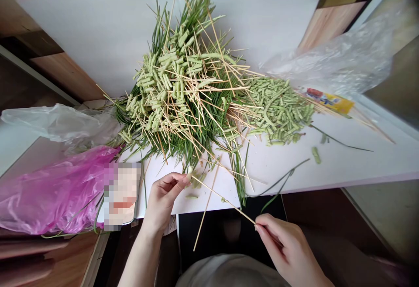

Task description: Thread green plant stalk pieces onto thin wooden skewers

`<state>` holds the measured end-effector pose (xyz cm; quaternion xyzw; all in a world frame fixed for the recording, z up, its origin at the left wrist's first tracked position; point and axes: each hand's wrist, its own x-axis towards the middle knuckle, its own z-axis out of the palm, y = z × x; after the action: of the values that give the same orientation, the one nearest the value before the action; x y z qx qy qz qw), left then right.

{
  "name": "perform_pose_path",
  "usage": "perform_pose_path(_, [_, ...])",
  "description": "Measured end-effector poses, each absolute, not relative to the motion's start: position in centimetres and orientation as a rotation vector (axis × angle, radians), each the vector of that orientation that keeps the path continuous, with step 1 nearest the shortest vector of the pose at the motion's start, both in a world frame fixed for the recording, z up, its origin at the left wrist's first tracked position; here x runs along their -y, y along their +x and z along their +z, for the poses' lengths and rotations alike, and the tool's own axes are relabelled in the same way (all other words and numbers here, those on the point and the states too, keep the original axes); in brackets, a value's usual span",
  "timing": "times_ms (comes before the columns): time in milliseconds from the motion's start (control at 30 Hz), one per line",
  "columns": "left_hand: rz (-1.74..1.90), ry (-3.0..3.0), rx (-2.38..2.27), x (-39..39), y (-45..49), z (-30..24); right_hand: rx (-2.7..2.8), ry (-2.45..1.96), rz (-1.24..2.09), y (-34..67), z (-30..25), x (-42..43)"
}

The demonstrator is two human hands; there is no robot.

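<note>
In the head view, my right hand [288, 247] pinches the lower end of a thin bamboo skewer [240, 211] slanting up to the left. At the skewer's upper end, my left hand [168, 197] is closed on a short pale-green bean piece [190, 171]; whether the point is inside the bean is hidden. A small green bit [224, 199] sits partway along the skewer. Beyond my hands rises a heap of long green stalks [209, 123], with loaded skewers of bean pieces [157, 82] on top. A pile of cut beans [278, 110] lies to its right.
Another skewer [206, 213] juts over the near edge of the white table [343, 165]. At left lie a pink plastic bag [59, 191], a clear bag [62, 123] and a phone with a blurred screen [122, 195]. Clear plastic [343, 58] and a yellow packet [334, 102] are at right.
</note>
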<state>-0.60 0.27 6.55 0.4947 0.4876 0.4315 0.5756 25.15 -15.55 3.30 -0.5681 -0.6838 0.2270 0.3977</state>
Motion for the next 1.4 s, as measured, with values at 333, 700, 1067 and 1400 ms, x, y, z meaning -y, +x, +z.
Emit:
perform_pose_path(333, [0.699, 1.659, -1.078, 2.0, 1.9, 7.3, 1.635, -1.426, 0.588, 23.8, 3.4, 15.1])
perform_pose_path(700, [0.522, 2.138, -1.23, 0.5, -3.4, 6.1, 1.523, -1.515, 0.637, 25.2, 1.2, 15.8])
perform_pose_path(1067, [1.027, 1.186, -1.161, -0.4, -2.0, 6.7, 1.666, -1.357, 0.647, 24.8, 2.8, 16.0])
perform_pose_path(1400, [1.045, 1.045, -1.13, -0.5, -1.4, 6.7, 1.665, -1.317, 0.662, 24.7, 3.0, 16.3])
